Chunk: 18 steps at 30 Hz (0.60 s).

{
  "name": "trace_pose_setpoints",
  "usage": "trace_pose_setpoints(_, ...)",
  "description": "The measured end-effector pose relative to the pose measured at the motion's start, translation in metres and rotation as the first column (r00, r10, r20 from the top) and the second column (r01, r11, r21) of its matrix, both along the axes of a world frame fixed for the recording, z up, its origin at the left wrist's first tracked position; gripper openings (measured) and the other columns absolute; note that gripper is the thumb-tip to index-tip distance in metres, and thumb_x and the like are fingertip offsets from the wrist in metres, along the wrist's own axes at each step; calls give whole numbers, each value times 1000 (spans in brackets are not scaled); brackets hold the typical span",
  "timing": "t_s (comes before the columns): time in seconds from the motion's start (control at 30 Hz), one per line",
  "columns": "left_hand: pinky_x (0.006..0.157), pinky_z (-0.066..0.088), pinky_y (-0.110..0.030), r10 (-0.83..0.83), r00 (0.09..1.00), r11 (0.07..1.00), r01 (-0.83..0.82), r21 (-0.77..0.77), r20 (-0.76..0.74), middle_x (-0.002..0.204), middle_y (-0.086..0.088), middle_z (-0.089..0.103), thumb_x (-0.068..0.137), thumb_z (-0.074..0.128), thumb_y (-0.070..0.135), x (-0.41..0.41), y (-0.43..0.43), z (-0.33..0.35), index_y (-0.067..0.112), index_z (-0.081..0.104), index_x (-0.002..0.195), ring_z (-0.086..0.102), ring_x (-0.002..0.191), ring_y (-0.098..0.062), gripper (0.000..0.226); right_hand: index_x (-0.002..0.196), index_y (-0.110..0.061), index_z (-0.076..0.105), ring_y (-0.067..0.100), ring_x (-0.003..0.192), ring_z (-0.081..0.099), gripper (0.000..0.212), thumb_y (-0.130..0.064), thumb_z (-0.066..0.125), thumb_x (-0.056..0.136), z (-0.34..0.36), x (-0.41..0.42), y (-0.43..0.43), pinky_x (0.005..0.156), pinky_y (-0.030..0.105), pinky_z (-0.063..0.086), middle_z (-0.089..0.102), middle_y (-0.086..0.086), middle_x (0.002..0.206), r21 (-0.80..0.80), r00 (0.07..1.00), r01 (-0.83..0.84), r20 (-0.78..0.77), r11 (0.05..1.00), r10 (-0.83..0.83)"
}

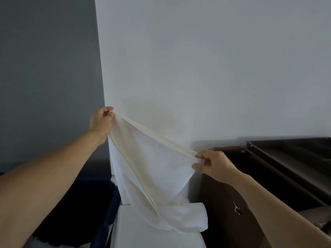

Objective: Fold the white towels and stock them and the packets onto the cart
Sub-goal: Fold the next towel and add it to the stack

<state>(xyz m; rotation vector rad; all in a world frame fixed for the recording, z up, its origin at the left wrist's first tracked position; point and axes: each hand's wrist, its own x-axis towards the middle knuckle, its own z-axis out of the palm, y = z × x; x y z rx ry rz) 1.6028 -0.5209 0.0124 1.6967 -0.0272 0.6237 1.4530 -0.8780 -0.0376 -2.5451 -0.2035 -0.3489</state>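
A white towel hangs stretched in the air between my two hands, in front of a white wall. My left hand pinches its upper left corner, held high. My right hand pinches the other end of the hemmed top edge, lower and to the right. The towel's lower part droops in loose folds down to a white surface below it. The dark cart stands at the right, with its top rails and shelf in view. No packets are in view.
A white wall fills the middle and right, and a grey wall is on the left. Dark blue fabric lies at the lower left. A brown panel with a small metal hook stands under my right forearm.
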Motion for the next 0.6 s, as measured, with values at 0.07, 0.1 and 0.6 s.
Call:
trace_pose_setpoints(0.07, 93, 39, -24, 4, 1000, 1000, -4, 25, -5, 127, 0, 56, 101, 48, 15, 0, -2, -2, 9, 57, 131, 51, 115, -14, 31, 92, -34, 58, 1, 70, 56, 21, -44, 75, 85, 6, -1, 2, 69, 22, 43, 56, -19, 75, -163, 1000, -4, -2, 987, 4)
trace_pose_setpoints(0.1, 94, 39, -25, 9, 1000, 999, -9, 37, -2, 129, 0, 56, 102, 47, 15, -1, -3, -1, 9, 57, 131, 51, 117, -15, 32, 91, -33, 58, 2, 73, 55, 21, -46, 73, 85, 11, -1, 4, 68, 23, 42, 56, -18, 77, -229, 1000, 0, -1, 973, 0)
trace_pose_setpoints(0.6, 73, 44, -16, 158, 951, 973, -104, -207, 266, 109, -1, 60, 100, 49, 14, -10, 2, 118, 9, 60, 126, 54, 98, -11, 29, 92, -20, 58, 17, 54, 66, 8, -16, 64, 94, 172, 27, 44, 52, 22, 48, 63, -4, 74, 499, 727, 89, 559, 862, -398)
